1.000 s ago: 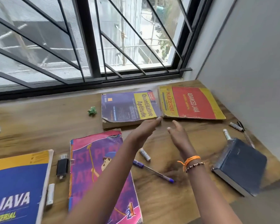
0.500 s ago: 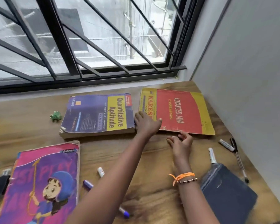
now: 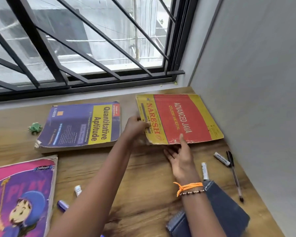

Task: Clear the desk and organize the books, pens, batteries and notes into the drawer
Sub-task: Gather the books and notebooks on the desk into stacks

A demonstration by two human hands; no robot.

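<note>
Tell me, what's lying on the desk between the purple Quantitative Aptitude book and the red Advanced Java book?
In the head view, only the left hand, gripping the Advanced Java book by its near-left edge, beside the Quantitative Aptitude book.

A single wide-angle view is given, taken from the head of the person and aimed forward and down over a wooden desk (image 3: 143, 177). The barred window (image 3: 92, 48) is faced at the top, and a grey wall (image 3: 255, 100) is met on the right, so the desk's far right corner is looked into. The forearms are seen entering from the bottom edge, which places the lens close above the work. Straight bars are bent toward the edges by the lens. No second view is supplied, so nothing is shared.
</note>
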